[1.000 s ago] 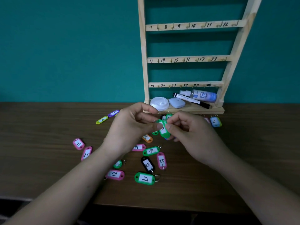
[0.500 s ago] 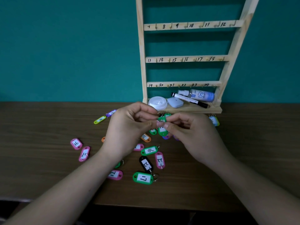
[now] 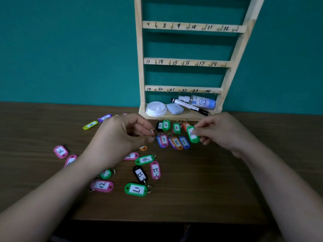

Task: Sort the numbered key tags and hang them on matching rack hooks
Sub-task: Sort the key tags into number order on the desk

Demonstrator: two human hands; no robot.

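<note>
A wooden key rack (image 3: 189,62) with numbered hook rows stands against the teal wall. My right hand (image 3: 218,131) pinches a green tag (image 3: 193,135) marked 10, held just above the table. My left hand (image 3: 122,137) pinches a small tag or ring (image 3: 152,132) at its fingertips; what it is I cannot read. Between my hands lie sorted tags: 1, 2 (image 3: 166,125), 3 (image 3: 176,128) in a back row, 7 (image 3: 163,140), 8 (image 3: 176,142), 9 (image 3: 183,142) in front. Loose tags lie nearer me: green 17 (image 3: 136,189), black 22 (image 3: 140,174), pink 12 (image 3: 102,186), pink 16 (image 3: 60,151).
The rack's bottom shelf holds a white lid (image 3: 156,109), a pale case (image 3: 175,108), a black marker (image 3: 189,107) and a spray bottle (image 3: 201,101). Yellow (image 3: 90,125) and purple (image 3: 104,117) tags lie at the left back. The wooden table's front edge (image 3: 166,220) is close.
My hands, together over one green tag before, have moved apart. The right hand carried the green tag to the right, uncovering the sorted rows of tags.
</note>
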